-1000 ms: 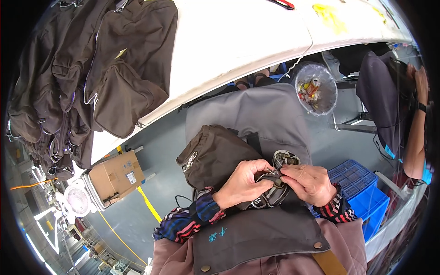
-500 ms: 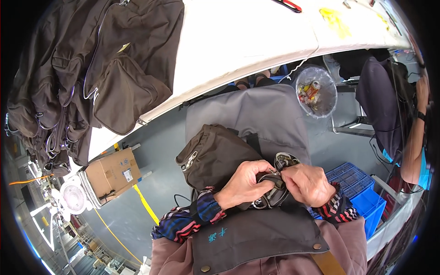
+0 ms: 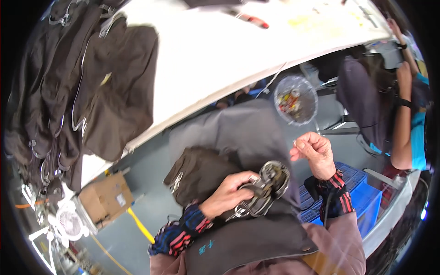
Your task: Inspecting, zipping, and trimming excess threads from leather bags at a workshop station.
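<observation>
Gripping zip bag (image 3: pixel 261 195) over lap (image 3: pixel 229 130) w/ L hand (image 3: pixel 229 192), we hold R hand (image 3: pixel 316 153) apart from it, pinched, can't tell if on sth.

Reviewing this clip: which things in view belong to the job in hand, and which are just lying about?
In the job:
- left hand, gripping the dark zipped bag
- right hand, raised clear of it, fingertips together
- probably the similar dark pieces piled on the table

Apparently just about:
- lined bin
- blue crates
- cardboard box
- white fan
</observation>
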`<control>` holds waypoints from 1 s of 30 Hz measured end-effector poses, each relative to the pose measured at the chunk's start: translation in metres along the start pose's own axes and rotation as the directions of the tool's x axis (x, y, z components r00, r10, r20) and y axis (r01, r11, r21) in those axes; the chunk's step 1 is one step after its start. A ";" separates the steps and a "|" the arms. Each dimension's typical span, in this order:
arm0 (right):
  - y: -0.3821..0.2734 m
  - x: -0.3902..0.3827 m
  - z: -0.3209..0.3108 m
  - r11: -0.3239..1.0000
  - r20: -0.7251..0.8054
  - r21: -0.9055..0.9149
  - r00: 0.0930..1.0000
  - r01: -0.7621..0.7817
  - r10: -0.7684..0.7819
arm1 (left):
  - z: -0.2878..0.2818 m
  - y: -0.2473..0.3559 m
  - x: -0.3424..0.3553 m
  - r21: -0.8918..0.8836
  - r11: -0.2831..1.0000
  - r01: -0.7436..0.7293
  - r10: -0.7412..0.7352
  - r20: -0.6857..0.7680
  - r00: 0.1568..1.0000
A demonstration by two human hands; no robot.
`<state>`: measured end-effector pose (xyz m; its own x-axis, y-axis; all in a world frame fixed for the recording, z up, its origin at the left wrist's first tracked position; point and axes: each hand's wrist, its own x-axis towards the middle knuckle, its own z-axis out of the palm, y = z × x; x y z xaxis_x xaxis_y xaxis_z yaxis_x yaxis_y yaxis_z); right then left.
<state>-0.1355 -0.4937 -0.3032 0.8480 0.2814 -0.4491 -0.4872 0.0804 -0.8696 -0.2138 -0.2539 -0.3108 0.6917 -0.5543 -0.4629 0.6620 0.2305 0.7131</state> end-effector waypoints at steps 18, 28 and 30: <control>-0.107 0.145 -0.049 -0.286 0.390 -0.921 0.628 0.265 -0.674 | -0.007 0.006 0.004 -0.133 0.987 0.089 -0.094 -0.027 0.995; -0.027 0.045 -0.016 0.825 -0.072 -0.389 0.879 0.410 -0.471 | -0.007 -0.001 0.003 -0.131 0.991 -0.016 0.010 -0.045 0.999; -0.003 0.024 -0.008 0.906 -0.014 -0.313 0.952 0.286 -0.305 | -0.007 0.000 0.001 -0.138 0.990 0.002 -0.009 -0.049 0.999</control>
<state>-0.1121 -0.4948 -0.3129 0.9591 0.2300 -0.1652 -0.1336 -0.1466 -0.9801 -0.2114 -0.2492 -0.3152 0.6992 -0.5166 -0.4942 0.6968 0.3376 0.6329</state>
